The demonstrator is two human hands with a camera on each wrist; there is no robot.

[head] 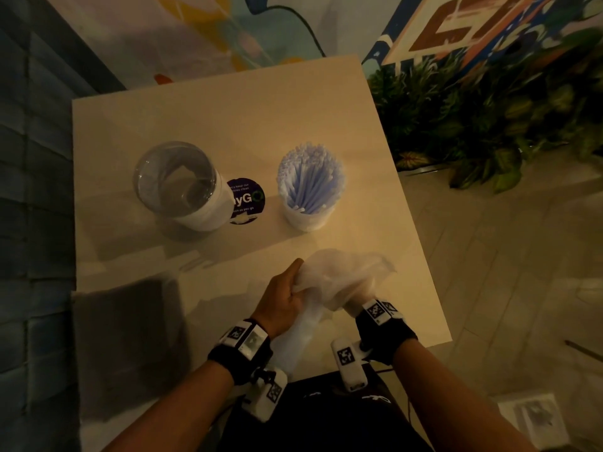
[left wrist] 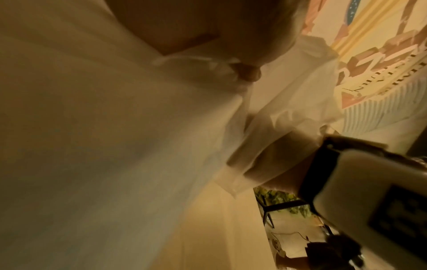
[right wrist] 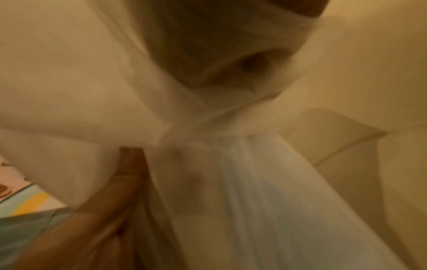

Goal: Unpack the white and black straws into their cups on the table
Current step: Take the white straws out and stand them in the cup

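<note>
Both hands hold a translucent white plastic bag just above the table's near edge. My left hand grips its left side with curled fingers. The bag drapes over my right hand, which holds it from inside the folds. A bluish-white pleated length of bag hangs between my wrists; whether straws are inside it I cannot tell. In the right wrist view the bag fills the frame beside my left hand. A cup of white straws stands at mid-right, and an empty clear cup at mid-left.
A dark flat packet lies on the pale table at the near left. A round purple sticker sits between the cups. Leafy plants stand past the table's right edge, with a tiled floor below.
</note>
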